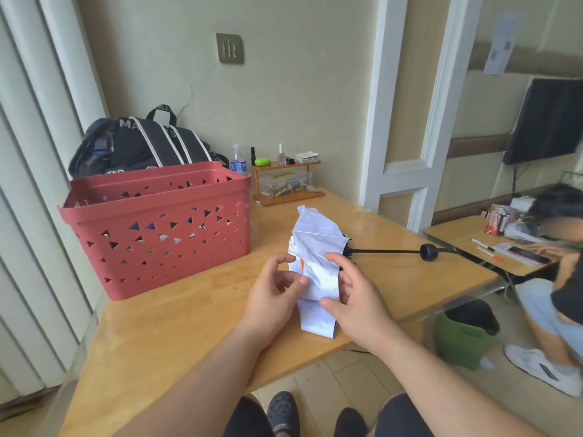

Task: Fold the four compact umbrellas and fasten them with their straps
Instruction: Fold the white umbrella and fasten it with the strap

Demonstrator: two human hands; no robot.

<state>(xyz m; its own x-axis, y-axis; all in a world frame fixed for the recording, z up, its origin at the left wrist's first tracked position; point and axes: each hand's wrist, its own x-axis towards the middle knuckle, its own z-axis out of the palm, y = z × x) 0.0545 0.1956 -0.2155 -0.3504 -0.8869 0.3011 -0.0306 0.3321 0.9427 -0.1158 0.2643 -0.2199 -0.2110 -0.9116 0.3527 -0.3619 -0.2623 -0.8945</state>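
Wooden table (176, 323) spread beneath both hands. Red perforated basket (157, 228) stood to the left of the left hand, well clear of it, with dark shapes visible through its holes but not identifiable as umbrellas. Dark backpack (138, 146) sat beyond the basket, against the wall. White compact umbrella (315, 247) lay on the table between the two hands, canopy bunched and loosely creased, with an orange patch showing near the left fingertips. Black shaft (385, 251) extended to the right beyond the right hand and ended in a round handle (429, 252) near the table edge. Left hand (274, 294) met the left side of the canopy, thumb and curled fingers pinching a fold of white fabric. Right hand (356, 298) curled round the right side of the bundle, thumb pressed on the fabric near its lower part, index finger arched over the top. Strap not discernible among the folds. Step in hand judged as gathering and pleating the canopy, ahead of wrapping. Shaft appeared not yet collapsed. Next move judged to require smoothing the panels in one direction, rolling the fabric tight around the ribs, then locating the strap and closing it round the roll. Loose folds likely to spring open if grip released early.
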